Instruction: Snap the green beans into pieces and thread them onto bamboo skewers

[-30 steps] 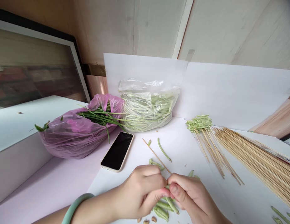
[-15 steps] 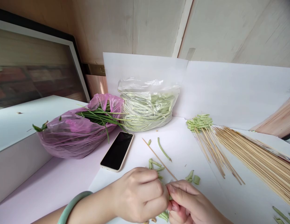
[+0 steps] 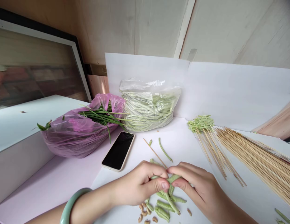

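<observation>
The left hand (image 3: 145, 183) and right hand (image 3: 199, 183) are pinching a pale green pod (image 3: 173, 178) between fingertips and thumbs, its long axis running roughly sideways from one hand to the other, neither being clearly nearer. Just below, more pods (image 3: 165, 205) are lying beside brown seeds (image 3: 144, 213); beyond the fingertips, a thin wooden stick (image 3: 154, 152) is slanting away leftward.
</observation>
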Motion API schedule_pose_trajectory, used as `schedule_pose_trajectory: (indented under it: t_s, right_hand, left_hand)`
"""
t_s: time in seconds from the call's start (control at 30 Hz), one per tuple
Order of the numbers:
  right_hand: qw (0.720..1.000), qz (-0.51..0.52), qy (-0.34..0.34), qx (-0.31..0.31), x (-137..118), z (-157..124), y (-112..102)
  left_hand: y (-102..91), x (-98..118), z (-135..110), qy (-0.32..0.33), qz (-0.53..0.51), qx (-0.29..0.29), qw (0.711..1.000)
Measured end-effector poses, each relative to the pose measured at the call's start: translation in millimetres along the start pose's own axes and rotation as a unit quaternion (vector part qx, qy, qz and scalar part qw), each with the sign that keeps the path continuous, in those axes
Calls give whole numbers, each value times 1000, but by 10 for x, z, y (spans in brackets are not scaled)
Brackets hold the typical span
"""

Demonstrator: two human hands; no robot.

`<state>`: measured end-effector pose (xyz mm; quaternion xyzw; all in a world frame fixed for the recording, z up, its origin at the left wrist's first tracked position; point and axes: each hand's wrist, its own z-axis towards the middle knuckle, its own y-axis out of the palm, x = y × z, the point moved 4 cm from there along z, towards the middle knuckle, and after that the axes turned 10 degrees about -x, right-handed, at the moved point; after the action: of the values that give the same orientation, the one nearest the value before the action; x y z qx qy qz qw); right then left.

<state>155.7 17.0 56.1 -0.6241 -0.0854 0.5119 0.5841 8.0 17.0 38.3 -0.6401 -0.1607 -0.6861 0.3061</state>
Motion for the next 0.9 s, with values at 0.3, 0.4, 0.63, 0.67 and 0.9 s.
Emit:
schedule_pose_trajectory:
  t_s: [0.3, 0.4, 0.63, 0.67, 0.9]
  right_hand:
    - [887, 432, 160, -34, 29, -14, 374]
    - [774, 578, 252, -49, 16, -54, 481]
    - [630, 701, 330, -60, -23, -47, 514]
    - [619, 707, 336, -59, -20, -40, 515]
    - [605, 704, 371, 21, 53, -72, 408]
  left_hand:
    - [20, -42, -22, 79, 31, 92, 992]
    - [30, 26, -53, 144, 163, 118, 969]
    - [60, 68, -100, 236, 488, 149, 827]
    - [63, 76, -103, 243, 528, 141, 801]
    - [-83, 117, -146, 229, 638, 159, 718]
